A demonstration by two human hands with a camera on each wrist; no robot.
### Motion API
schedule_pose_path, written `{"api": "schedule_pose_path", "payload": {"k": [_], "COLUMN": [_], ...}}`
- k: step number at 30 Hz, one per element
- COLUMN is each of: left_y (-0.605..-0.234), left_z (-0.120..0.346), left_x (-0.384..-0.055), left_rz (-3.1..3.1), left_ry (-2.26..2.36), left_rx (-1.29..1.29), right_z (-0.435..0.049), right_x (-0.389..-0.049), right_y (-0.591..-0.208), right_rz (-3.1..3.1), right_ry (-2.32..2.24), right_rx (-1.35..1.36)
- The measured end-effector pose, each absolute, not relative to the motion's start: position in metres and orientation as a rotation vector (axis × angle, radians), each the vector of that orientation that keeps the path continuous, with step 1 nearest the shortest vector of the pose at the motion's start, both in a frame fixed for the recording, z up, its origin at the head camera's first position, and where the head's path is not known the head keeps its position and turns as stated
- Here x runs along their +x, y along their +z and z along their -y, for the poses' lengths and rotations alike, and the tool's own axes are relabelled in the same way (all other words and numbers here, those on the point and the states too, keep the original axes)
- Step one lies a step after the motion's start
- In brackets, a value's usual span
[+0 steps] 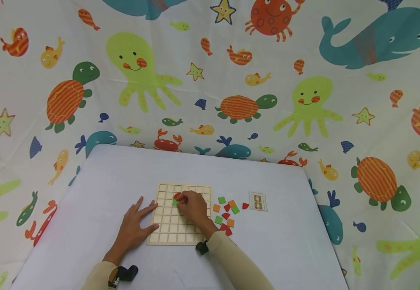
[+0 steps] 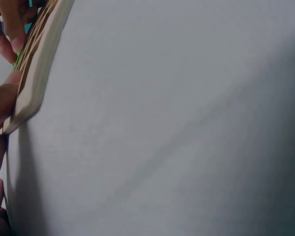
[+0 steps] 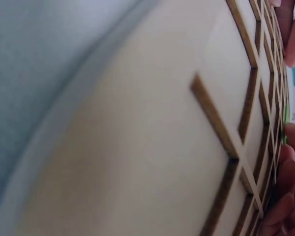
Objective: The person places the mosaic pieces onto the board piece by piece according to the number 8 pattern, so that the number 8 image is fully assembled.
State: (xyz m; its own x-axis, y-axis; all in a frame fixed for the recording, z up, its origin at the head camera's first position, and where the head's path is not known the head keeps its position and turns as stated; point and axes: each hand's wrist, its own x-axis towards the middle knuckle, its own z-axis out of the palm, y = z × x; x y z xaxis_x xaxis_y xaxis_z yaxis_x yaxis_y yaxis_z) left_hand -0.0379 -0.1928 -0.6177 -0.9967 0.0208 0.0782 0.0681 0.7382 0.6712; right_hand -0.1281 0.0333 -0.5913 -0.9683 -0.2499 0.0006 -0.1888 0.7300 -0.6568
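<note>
A pale wooden grid board (image 1: 164, 229) lies on the white table. My left hand (image 1: 133, 225) is at its left side, fingers spread, with thumb and fingertips right at the edge. Over the board's upper middle, my right hand (image 1: 194, 207) has thumb and fingers bent together at a green square tile (image 1: 174, 203). A red quarter-round tile (image 1: 176, 195) sits just above the green one, partly covered by the fingers. In the left wrist view, the fingertips of the right hand (image 2: 10, 24) meet a green edge on the board.
Right of the board lie several loose tiles: green squares (image 1: 222, 199), orange squares (image 1: 230, 222) and red quarter-rounds (image 1: 245, 206). Farther right is a small grid card (image 1: 258, 201) with a coloured pattern. A sea-animal curtain (image 1: 210, 80) hangs behind the table (image 1: 289, 249).
</note>
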Motion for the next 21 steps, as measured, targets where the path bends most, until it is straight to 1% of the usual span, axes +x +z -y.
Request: {"api": "schedule_pose_path", "payload": {"k": [10,16,21], "left_y": [-0.616,-0.618,-0.619], "left_z": [0.193,0.192,0.192], "left_x": [-0.036,-0.037,-0.037], "left_rz": [2.875,2.862,2.857], "left_ry": [-1.125,-1.127,-1.125], "left_rx": [-0.050,-0.053,-0.064], "right_z": [-0.045,-0.063,-0.085], "right_x": [-0.125,-0.126,-0.129], "right_y": [-0.587,-0.587,-0.586], "right_rz": [-2.675,-2.679,-2.686], "right_ry": [-1.231,-1.346,-1.392], "right_rx": [-0.326,-0.386,-0.366]}}
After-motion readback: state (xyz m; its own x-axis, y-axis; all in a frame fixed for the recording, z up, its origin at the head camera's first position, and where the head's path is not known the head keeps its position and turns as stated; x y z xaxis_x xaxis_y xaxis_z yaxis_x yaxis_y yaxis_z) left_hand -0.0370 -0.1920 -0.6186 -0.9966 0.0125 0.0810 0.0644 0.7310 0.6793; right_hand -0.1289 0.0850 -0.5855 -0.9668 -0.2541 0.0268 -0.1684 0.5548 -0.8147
